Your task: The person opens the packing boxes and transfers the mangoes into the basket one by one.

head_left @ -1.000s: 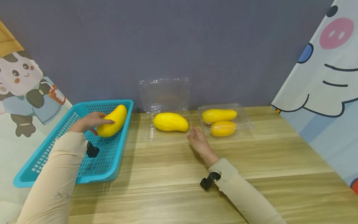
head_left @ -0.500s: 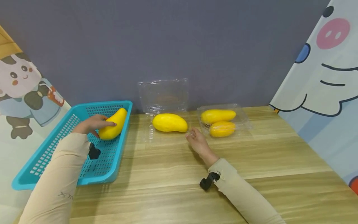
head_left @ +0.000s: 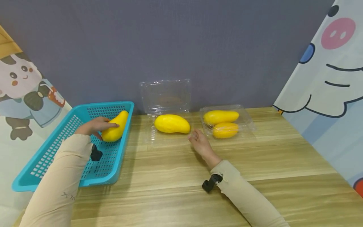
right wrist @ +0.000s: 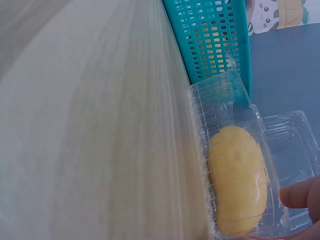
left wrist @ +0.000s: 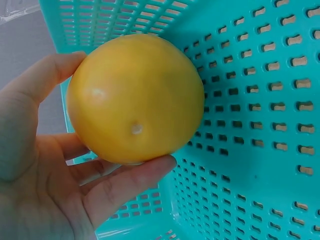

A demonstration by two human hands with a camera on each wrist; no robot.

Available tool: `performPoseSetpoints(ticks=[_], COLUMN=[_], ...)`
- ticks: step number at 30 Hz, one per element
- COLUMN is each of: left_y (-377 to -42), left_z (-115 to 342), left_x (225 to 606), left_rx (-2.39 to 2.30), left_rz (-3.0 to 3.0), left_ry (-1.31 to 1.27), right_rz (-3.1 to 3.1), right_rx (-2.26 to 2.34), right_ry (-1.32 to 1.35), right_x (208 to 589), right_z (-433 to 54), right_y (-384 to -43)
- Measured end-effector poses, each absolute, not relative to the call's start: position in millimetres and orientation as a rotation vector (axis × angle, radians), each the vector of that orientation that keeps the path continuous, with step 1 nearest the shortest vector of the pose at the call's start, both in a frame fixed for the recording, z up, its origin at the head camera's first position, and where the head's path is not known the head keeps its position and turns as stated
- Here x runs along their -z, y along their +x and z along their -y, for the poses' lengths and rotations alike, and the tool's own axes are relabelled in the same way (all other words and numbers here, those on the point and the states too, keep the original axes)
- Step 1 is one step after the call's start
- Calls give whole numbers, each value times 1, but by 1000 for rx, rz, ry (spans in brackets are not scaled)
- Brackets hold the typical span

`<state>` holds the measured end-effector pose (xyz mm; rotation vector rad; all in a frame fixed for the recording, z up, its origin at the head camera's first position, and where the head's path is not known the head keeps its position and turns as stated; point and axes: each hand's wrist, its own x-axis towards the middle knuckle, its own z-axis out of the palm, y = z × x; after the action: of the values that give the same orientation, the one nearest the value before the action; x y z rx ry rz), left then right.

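In the head view my left hand (head_left: pixel 95 125) grips a yellow mango (head_left: pixel 115 127) inside the blue-green plastic basket (head_left: pixel 120 160). The left wrist view has the mango end-on (left wrist: pixel 137 100), with the thumb on one side and fingers beneath, close to the basket's perforated wall. My right hand (head_left: pixel 200 143) has its fingers curled at the right edge of an open clear plastic clamshell (head_left: pixel 153 137) and appears to pinch that edge. One mango (head_left: pixel 172 124) lies in this clamshell, its lid (head_left: pixel 165 93) standing up at the back. The right wrist view shows only the thumb (right wrist: pixel 297 194) and a finger's edge.
To the right, a second clear clamshell (head_left: pixel 246 121) holds two yellow mangoes (head_left: pixel 221 117), lying side by side. A grey partition (head_left: pixel 227 56) rises behind the wooden table (head_left: pixel 170 189). Cartoon-printed panels (head_left: pixel 337 88) stand at both sides.
My left hand and its mango have moved slightly down and to the right within the basket. The right hand stays at the clamshell's edge. The head view has shifted a little.
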<state>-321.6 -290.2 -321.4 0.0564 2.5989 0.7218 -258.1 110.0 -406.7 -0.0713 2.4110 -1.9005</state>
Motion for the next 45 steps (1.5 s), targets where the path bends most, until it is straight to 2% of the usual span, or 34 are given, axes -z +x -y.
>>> performPoseSetpoints(ticks=[45], left_y=[-330], left_z=[302], left_x=[326], left_rx=[-861], left_rz=[-2345], left_ry=[-10], right_rz=[-2416], right_rx=[1946], right_ry=[-94], right_x=[411], right_z=[-109], right_y=[-259])
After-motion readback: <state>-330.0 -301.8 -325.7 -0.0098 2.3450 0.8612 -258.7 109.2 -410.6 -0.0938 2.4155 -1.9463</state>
